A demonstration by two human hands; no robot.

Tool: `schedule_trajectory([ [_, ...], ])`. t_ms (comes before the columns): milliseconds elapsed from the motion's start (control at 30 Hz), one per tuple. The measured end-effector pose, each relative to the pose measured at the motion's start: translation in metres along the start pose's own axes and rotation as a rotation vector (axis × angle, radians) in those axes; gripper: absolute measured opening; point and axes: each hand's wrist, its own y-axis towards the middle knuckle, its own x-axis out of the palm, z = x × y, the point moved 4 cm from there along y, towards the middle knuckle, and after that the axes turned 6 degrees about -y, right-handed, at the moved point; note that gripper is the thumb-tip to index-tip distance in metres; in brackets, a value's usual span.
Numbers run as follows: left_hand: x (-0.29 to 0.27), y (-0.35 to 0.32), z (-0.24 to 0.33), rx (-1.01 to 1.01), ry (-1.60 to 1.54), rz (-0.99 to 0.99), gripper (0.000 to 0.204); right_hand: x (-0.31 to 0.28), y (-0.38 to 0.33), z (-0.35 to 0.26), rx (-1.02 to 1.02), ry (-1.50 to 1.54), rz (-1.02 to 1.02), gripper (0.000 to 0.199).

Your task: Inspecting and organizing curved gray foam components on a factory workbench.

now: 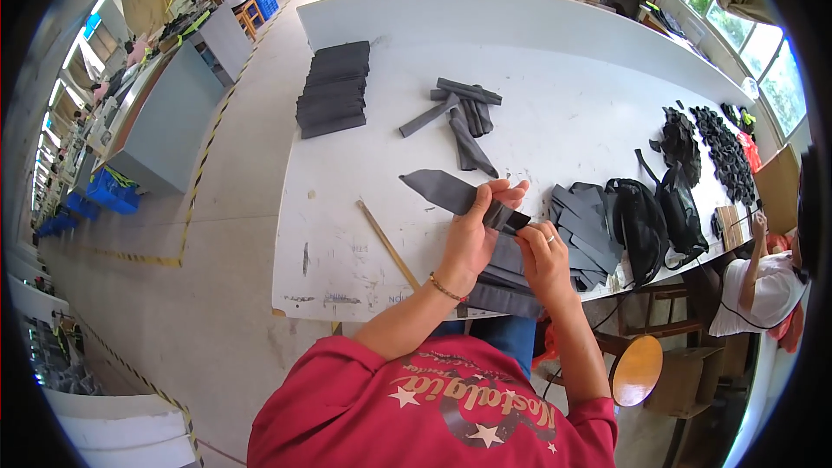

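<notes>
A dark grey fabric strip [440,190] with a pointed left end is held above the near part of the white table [390,156]. My left hand [475,230] is closed round its middle, thumb on top. At the strip's right end, which looks black, the fingers of my right hand [544,253] pinch it. Beneath and beside my hands lie flat grey fabric pieces [503,282], partly hidden by them. More grey pieces [585,234] overlap in a pile just to the right. Farther off sits a loose heap of rolled or folded grey strips [468,117].
A neat stack of grey pieces [334,87] stands at the far left of the table. Left of my hands lies a wooden stick [388,244]. Black bags [640,230] and black parts [724,152] cover the right side. Another person [763,286] sits at right, near a stool [637,370].
</notes>
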Motion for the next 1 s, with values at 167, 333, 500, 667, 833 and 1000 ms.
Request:
schedule_trajectory([
  [167,-0.002,0.002,0.002,-0.032,0.028,-0.029,0.036,-0.014,0.013,-0.011,0.050,0.000,0.050,0.018],
  [333,-0.006,0.000,-0.005,-0.030,-0.064,-0.025,0.033,-0.009,0.012,-0.008,-0.039,0.110,0.076,0.018],
  [500,-0.005,-0.008,-0.014,-0.026,-0.103,0.000,0.032,-0.005,0.013,-0.016,-0.036,0.126,0.127,0.019],
  [667,-0.005,-0.013,-0.025,-0.086,-0.076,0.003,0.033,-0.001,0.011,-0.019,-0.069,0.075,0.135,0.021],
  [833,-0.009,-0.013,-0.022,-0.082,-0.070,0.008,0.034,-0.003,0.010,-0.021,-0.059,0.084,0.109,0.019],
  [1000,-0.011,-0.010,-0.018,-0.078,-0.084,0.004,0.033,-0.005,0.007,-0.019,-0.061,0.089,0.102,0.018],
])
